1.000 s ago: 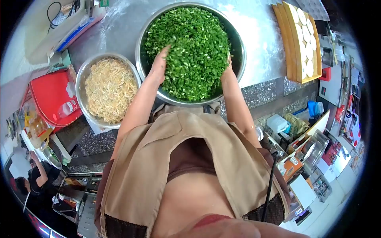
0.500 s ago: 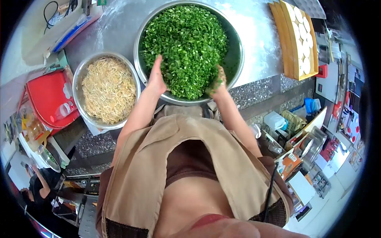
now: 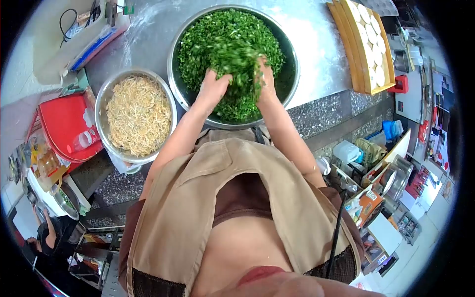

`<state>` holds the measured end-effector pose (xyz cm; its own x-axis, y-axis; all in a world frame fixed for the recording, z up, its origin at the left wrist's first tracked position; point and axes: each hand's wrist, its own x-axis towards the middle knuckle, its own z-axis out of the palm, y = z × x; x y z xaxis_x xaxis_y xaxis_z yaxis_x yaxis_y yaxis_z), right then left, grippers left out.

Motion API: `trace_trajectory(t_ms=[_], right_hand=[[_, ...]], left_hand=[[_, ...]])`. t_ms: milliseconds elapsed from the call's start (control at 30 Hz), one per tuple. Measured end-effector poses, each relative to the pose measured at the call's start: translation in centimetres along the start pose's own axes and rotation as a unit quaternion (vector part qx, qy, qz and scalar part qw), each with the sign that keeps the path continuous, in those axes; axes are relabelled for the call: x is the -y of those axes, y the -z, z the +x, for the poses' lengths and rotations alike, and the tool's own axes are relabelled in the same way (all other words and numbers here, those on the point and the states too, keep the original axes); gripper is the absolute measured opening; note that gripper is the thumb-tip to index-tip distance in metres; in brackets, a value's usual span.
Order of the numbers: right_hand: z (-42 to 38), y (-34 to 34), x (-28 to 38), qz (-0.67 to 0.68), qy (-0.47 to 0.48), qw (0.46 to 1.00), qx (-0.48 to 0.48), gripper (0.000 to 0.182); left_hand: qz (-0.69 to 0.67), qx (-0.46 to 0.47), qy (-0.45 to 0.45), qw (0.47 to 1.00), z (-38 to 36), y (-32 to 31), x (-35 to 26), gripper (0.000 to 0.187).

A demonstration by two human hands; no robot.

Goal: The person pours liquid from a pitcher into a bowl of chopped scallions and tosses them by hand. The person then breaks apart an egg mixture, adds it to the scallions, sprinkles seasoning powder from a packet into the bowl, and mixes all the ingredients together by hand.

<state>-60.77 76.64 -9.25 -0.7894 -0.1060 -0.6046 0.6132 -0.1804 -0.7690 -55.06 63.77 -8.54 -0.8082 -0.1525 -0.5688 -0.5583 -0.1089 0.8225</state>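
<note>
A large metal bowl stands on the worktop in front of me, filled with finely chopped greens. My left hand is in the greens with its fingers curled into them. Opposite it, my right hand has its fingers bent around the other side, with green bits stuck to the skin. Between both hands a loose clump of greens is raised and blurred by motion. The fingertips are partly hidden by the greens.
A smaller metal bowl of pale thin strands, like bean sprouts, stands at left. Stacked wooden trays hold several white dough rounds. A red chair bears a plastic bottle. Another person is at lower left.
Both hands have moved up and inward from the near sides of the bowl, and their fingers have closed in. A clump of greens is now lifted between them.
</note>
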Motion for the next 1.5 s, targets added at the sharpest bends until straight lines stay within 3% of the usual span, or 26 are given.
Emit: trace_trajectory(t_ms=[33,100,133,200,233,267,333,467,533,600,633,667,733,767,833,867,900,933,1033,1133,1167,1200,1267,1300,1367,1500], right_hand=[[-2.1,-0.7,1.3,-0.035,0.037,0.999,0.000,0.041],[-3.7,-0.3,1.4,-0.035,0.017,0.998,-0.046,0.046],[-3.9,0.3,1.5,0.000,-0.039,0.995,-0.091,0.048],[-4.1,2.2,0.4,0.162,-0.137,0.976,0.046,0.047],[-1.7,3.5,-3.3,0.239,-0.156,0.958,0.039,0.047],[0.4,4.0,-5.9,0.314,-0.174,0.933,0.033,0.048],[2.2,2.7,-5.7,0.330,-0.232,0.914,0.045,0.050],[1.6,2.4,-4.4,0.396,-0.170,0.884,0.181,0.054],[1.3,2.6,-4.4,0.407,-0.164,0.878,0.194,0.058],[4.6,4.4,-8.9,0.259,-0.164,0.949,0.076,0.063],[-2.3,1.0,-1.7,0.163,-0.130,0.977,-0.038,0.066],[0.9,1.7,-4.3,0.055,-0.099,0.992,-0.058,0.063],[0.7,1.5,-1.9,-0.130,0.004,0.991,-0.022,0.052],[1.9,1.1,-2.7,-0.200,0.065,0.974,-0.082,0.052],[-0.8,1.2,-0.4,-0.207,0.094,0.973,-0.030,0.064],[3.4,1.2,-4.7,-0.197,0.263,0.938,-0.106,0.055],[-1.3,1.5,-0.1,-0.203,0.145,0.967,-0.058,0.053],[0.3,1.6,-1.5,-0.254,0.188,0.942,-0.118,0.049],[0.5,3.9,1.1,-0.337,0.048,0.939,-0.051,0.056],[3.0,5.5,1.5,-0.403,0.085,0.906,-0.095,0.059],[5.9,5.6,-0.3,-0.380,0.127,0.898,-0.183,0.060],[6.4,6.9,1.1,-0.362,0.016,0.930,-0.066,0.059],[13.1,8.1,-2.2,-0.231,0.022,0.969,-0.081,0.059],[12.4,8.9,-0.4,-0.218,-0.038,0.975,-0.012,0.058],[15.1,9.1,-3.4,-0.108,0.002,0.994,0.026,0.060],[15.2,9.1,-4.2,-0.147,-0.002,0.983,0.113,0.054]], left_hand=[[0.000,0.002,0.000,1.000,0.3,0.3,1.3,0.046],[0.112,-0.197,-0.152,0.962,1.7,1.0,5.3,0.045],[0.023,-0.135,-0.115,0.984,1.6,2.1,4.8,0.048],[-0.338,-0.029,0.127,0.932,0.6,2.7,3.0,0.045],[-0.350,-0.004,0.213,0.912,1.7,2.8,3.7,0.046],[-0.383,-0.003,0.204,0.901,2.7,2.1,4.5,0.047],[-0.350,0.016,0.267,0.898,3.1,1.6,3.8,0.050],[-0.264,0.054,0.153,0.951,3.4,1.4,6.5,0.052],[-0.145,-0.058,0.181,0.971,4.6,2.0,8.7,0.060],[-0.011,-0.099,0.140,0.985,0.1,0.5,1.7,0.070],[0.016,-0.088,0.051,0.995,1.5,1.5,4.2,0.074],[0.043,-0.044,-0.005,0.998,2.7,2.0,4.6,0.070],[0.081,0.009,-0.063,0.995,2.4,2.2,3.4,0.057],[0.025,0.070,-0.085,0.994,0.3,1.5,1.2,0.050],[0.020,0.070,-0.079,0.994,-1.7,1.0,-0.3,0.046],[-0.023,0.061,-0.052,0.997,-0.9,1.6,0.9,0.049],[-0.042,0.052,-0.052,0.996,-2.1,1.4,0.0,0.051],[-0.029,0.120,-0.072,0.990,-1.1,2.9,0.5,0.054],[-0.051,0.010,-0.011,0.999,1.3,5.7,2.1,0.051],[-0.076,-0.017,0.009,0.997,6.4,7.8,4.0,0.049],[-0.094,-0.055,0.046,0.993,7.2,8.3,3.9,0.051],[-0.095,-0.056,0.045,0.993,8.1,8.5,3.8,0.051],[-0.185,0.009,0.082,0.979,9.8,8.5,3.3,0.057],[-0.070,-0.049,0.004,0.996,9.6,7.7,3.4,0.060],[-0.115,-0.032,0.053,0.991,9.6,5.3,1.8,0.060],[-0.220,0.132,0.141,0.956,11.0,6.6,3.8,0.059]])
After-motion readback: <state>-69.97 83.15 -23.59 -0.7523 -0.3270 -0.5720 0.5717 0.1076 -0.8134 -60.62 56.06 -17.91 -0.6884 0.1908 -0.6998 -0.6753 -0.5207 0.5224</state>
